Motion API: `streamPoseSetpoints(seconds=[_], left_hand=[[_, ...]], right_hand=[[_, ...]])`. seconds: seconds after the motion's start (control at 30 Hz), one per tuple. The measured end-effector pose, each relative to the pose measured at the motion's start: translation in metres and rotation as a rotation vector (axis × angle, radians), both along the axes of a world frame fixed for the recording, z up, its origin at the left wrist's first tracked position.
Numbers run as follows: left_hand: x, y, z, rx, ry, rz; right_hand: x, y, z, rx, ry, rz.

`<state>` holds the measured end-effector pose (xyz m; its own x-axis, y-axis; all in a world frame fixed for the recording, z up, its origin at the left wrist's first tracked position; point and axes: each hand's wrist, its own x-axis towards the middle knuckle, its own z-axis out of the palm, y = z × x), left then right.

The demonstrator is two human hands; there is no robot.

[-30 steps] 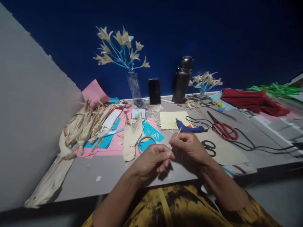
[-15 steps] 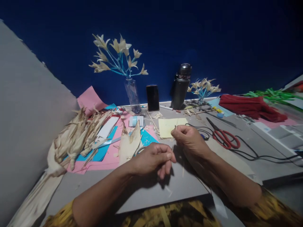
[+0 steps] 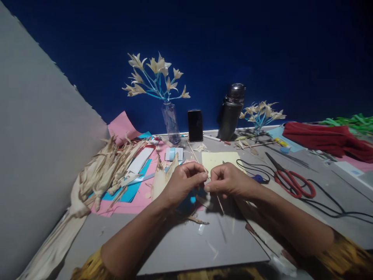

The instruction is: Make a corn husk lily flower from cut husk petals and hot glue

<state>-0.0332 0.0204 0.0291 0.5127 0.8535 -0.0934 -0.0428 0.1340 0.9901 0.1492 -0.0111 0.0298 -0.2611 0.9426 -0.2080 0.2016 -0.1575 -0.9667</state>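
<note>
Close together over the near middle of the table, my two hands meet at the fingertips. My right hand (image 3: 230, 181) is closed, its thumb and finger pinching a thin straw-coloured strip (image 3: 220, 204) whose lower end hangs beneath it. The strip's upper part is mostly hidden by fingers. Thumb and index of my left hand (image 3: 186, 181) are pressed together at the same spot; what lies between them is too small to make out. A pale corn husk piece (image 3: 159, 181) lies just beyond my left hand, and a yellow paper pad (image 3: 220, 158) beyond my right.
Dried husks (image 3: 100, 175) are heaped at left beside pink paper (image 3: 125, 208). Red-handled scissors (image 3: 294, 182) and a black cord (image 3: 329, 206) lie at right. Along the wall stand a bottle of husk flowers (image 3: 171, 122), a phone (image 3: 195, 125) and a dark flask (image 3: 231, 116).
My left hand has risen and moved in to meet my right fingertips, its fingers drawing together. My right hand has lowered slightly. The view has shifted a little.
</note>
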Motion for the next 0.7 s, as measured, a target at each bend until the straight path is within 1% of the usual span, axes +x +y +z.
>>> streamPoseSetpoints(seconds=[0.13, 0.27, 0.37, 0.43, 0.5, 0.53, 0.63, 0.67, 0.7], left_hand=[[0.000, 0.000, -0.002, -0.012, 0.024, 0.019], [-0.004, 0.002, -0.008, -0.071, 0.011, 0.095], [-0.006, 0.003, -0.010, -0.112, 0.009, 0.116], [-0.007, 0.005, -0.011, -0.098, 0.024, 0.121], [-0.010, 0.009, -0.012, -0.035, 0.038, 0.165], [-0.012, 0.012, -0.012, 0.026, 0.045, 0.213], [-0.017, 0.018, -0.011, 0.300, 0.127, 0.371], [-0.018, 0.019, -0.010, 0.377, 0.173, 0.384], [-0.018, 0.018, -0.010, 0.426, 0.218, 0.364]], right_hand=[[-0.002, 0.002, -0.008, -0.027, 0.044, 0.014], [-0.001, 0.002, -0.011, -0.056, 0.101, -0.091], [0.001, 0.003, -0.010, 0.025, 0.032, -0.148], [0.004, 0.003, -0.008, 0.105, -0.061, -0.143], [0.006, 0.002, -0.007, 0.181, -0.153, -0.140], [0.008, 0.002, -0.007, 0.211, -0.196, -0.141], [0.011, 0.000, -0.011, 0.294, -0.329, -0.150], [0.011, -0.001, -0.013, 0.330, -0.382, -0.147], [0.012, -0.001, -0.015, 0.370, -0.433, -0.140]])
